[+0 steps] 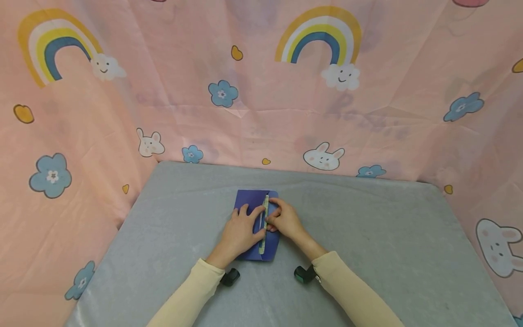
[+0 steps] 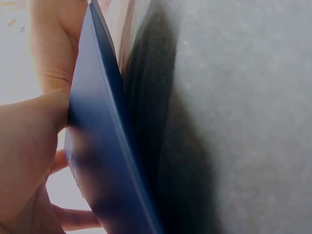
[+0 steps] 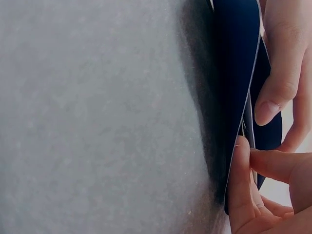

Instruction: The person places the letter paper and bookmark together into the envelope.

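A blue envelope point(image 1: 247, 198) lies on the table with its open flap on the right. Out of its long opening shows the edge of a patterned card point(image 1: 262, 249). My left hand point(image 1: 239, 231) rests spread over the envelope, thumb and fingertips pressing near the opening. On the flap side, my right hand point(image 1: 287, 222) pinches the card. The right wrist view shows its thumb and finger on the thin card point(image 3: 249, 114) inside the opening, beside the envelope's flap point(image 3: 239, 44). In the left wrist view the envelope point(image 2: 100, 112) appears edge-on beneath the left thumb.
A grey cloth covers the table point(image 1: 367, 245). Behind and beside it hangs a pink curtain point(image 1: 261, 113) printed with rainbows, rabbits and flowers. Small black wrist cameras point(image 1: 230, 277) stick out below both cream sleeves point(image 1: 347, 286).
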Demonstrator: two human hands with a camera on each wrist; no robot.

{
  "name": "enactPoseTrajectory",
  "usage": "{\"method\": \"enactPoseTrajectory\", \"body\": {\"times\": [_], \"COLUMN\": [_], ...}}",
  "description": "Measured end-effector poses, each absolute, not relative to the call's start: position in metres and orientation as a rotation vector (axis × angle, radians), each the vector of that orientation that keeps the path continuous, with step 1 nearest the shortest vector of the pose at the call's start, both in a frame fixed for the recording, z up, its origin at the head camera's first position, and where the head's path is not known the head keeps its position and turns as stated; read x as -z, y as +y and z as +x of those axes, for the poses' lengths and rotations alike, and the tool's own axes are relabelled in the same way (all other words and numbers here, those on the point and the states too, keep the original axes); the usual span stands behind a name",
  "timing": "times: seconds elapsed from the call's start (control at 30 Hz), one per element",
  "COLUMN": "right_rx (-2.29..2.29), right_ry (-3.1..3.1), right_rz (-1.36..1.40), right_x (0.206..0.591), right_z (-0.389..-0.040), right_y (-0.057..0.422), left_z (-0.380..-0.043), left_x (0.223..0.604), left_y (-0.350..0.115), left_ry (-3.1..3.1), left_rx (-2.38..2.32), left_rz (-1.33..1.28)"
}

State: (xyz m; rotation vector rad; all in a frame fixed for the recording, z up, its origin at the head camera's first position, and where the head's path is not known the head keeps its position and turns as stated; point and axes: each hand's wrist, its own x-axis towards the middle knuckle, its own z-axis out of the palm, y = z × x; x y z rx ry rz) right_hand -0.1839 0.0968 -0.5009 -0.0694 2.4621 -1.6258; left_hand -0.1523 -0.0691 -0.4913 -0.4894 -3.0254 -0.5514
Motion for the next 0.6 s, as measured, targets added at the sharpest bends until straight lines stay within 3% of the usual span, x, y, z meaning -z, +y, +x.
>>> {"method": "enactPoseTrajectory", "body": {"times": [0.6], "right_rx": [1.630], "right_ry": [2.425], "right_rz": [-0.105], "right_x": [0.502], "right_z": [-0.181], "right_y": [0.108], "left_z": [-0.154], "left_x": [0.494], "left_y": [-0.069], "left_ry": [-3.038], "left_rx": [0.523], "left_rz": [-0.489]}}
